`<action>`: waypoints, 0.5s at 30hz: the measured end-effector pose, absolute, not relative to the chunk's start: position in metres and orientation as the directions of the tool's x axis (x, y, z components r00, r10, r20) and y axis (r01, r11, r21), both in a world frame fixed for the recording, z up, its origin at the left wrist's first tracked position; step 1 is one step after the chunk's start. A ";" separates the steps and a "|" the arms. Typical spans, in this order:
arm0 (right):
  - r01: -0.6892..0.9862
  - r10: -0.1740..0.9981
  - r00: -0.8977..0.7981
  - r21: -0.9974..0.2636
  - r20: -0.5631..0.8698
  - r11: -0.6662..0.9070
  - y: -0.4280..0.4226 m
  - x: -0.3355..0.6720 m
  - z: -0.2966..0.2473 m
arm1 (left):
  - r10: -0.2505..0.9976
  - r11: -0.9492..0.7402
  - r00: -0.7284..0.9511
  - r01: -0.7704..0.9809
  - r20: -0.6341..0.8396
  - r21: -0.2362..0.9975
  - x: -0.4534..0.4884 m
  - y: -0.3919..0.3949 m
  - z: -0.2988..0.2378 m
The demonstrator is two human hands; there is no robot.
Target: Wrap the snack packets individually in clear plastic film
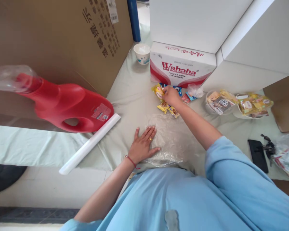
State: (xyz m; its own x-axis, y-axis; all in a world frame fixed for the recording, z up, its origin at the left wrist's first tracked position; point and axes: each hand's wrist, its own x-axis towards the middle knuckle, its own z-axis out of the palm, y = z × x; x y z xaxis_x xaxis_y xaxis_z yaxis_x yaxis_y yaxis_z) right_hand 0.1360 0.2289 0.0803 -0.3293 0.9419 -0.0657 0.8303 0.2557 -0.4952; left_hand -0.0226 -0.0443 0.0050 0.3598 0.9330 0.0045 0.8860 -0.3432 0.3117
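Note:
My left hand (143, 146) lies flat with its fingers spread, touching the near left part of a clear plastic bag (175, 138) on the cloth. Farther forward, my right hand (172, 95) has its fingers closed on a yellow snack packet (158, 91). Blue packets (177, 90) lie partly hidden behind that hand. Just below it are two small yellow-and-brown snack packets (163, 106). A pinkish-red packet (185, 98) and a crumpled clear wrapper (195, 91) rest to its right.
A white-and-red Wahaha carton (180, 69) stands behind the packets, beside a paper cup (142, 57). At left lie a red jug (74, 104) and a white roll (90, 144). Right are two snack-filled tubs (208, 106) (240, 114), a phone (257, 155) and keys (269, 147).

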 end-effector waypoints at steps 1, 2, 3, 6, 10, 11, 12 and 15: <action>0.813 0.938 -0.346 -0.504 -0.017 0.290 0.217 0.148 0.084 | 0.933 -0.343 0.360 0.885 0.005 0.314 -0.022 -0.044 0.005; 0.799 0.932 -0.362 -0.504 0.030 0.327 0.201 0.160 0.088 | 0.933 -0.343 0.360 0.884 0.007 0.317 -0.022 -0.044 0.005; 0.786 0.921 -0.383 -0.495 0.079 0.369 0.184 0.172 0.091 | 0.933 -0.343 0.359 0.883 0.010 0.320 -0.022 -0.044 0.005; 0.806 0.876 -0.467 -0.351 0.118 0.477 0.119 0.202 0.090 | 0.935 -0.340 0.355 0.882 0.015 0.328 -0.021 -0.044 0.003; 0.806 0.767 -0.587 -0.103 -0.260 0.582 0.043 0.229 0.076 | 0.939 -0.327 0.342 0.883 0.014 0.336 -0.021 -0.044 0.003; 0.782 0.714 -0.609 -0.108 -0.346 0.614 0.032 0.234 0.074 | 0.939 -0.327 0.344 0.882 0.012 0.338 -0.021 -0.044 0.003; 0.763 0.676 -0.627 -0.130 -0.387 0.633 0.025 0.237 0.074 | 0.938 -0.329 0.347 0.881 0.008 0.339 -0.021 -0.044 0.004; 0.717 0.674 -0.696 -0.208 -0.246 0.665 0.026 0.241 0.075 | 0.932 -0.340 0.361 0.880 -0.003 0.333 -0.022 -0.043 0.005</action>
